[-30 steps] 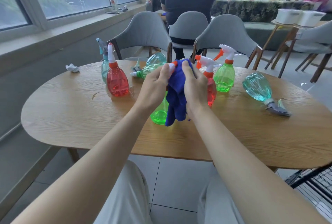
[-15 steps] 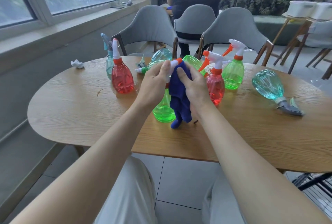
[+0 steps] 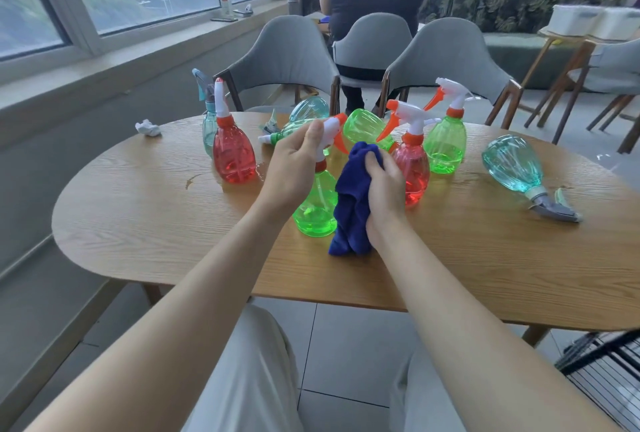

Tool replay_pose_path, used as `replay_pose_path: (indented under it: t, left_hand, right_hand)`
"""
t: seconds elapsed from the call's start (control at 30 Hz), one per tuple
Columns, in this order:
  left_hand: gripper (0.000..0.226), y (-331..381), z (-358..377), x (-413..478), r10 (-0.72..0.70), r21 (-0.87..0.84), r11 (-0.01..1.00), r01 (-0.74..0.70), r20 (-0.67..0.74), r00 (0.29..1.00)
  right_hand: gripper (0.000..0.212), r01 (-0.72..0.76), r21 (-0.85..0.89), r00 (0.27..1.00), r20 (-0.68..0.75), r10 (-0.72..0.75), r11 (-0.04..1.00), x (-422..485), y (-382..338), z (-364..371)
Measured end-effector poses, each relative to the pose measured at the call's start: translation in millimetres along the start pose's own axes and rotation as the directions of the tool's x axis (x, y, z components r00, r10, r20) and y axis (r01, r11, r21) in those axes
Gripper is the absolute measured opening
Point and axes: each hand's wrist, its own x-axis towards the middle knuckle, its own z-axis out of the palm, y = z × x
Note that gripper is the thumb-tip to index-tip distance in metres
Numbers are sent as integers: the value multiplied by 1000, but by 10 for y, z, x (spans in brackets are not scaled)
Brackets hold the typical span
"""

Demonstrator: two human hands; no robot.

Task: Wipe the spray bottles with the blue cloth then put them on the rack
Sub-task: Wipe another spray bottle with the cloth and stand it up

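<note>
Wooden and oval, the desk stands beside a window wall with grey chairs behind it.

The left hand is curled round the white trigger head and neck of a green spray bottle. That bottle stands upright near the middle of the desk, its base seemingly resting on the wood. The right hand is clenched on the bunched blue cloth and holds it against the bottle's right side.

The bottle is clear green plastic, teardrop-shaped, with an orange collar and lever. It looks nearly empty, so it is probably light and easy to tip. The smooth wall may be slippery, which makes the neck under the trigger the surest place to hold it. The cloth is soft and limp and should wrap readily round the curves.

A red bottle stands to the left of the green spray bottle, with a teal bottle just behind it. A second red bottle stands close on the right, and another green one is just beyond that. Further right, well apart, a teal bottle with a grey head lies on its side. More bottles lie behind. The black wire rack is on the floor, below and to the right.
</note>
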Motion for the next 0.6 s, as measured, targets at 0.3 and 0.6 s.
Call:
replay_pose_path:
  t: [0.3,0.6]
  left_hand:
    - [37,27,-16,-17,-51,-141,988,59,54,997]
    - [36,-22,-23,8,-45,-77,996,48,32,998]
  right_hand:
    - [28,244,-223,925,347,-157,944,25,-267,171]
    - [27,191,-165,960,235,-150,968,78,-103,175]
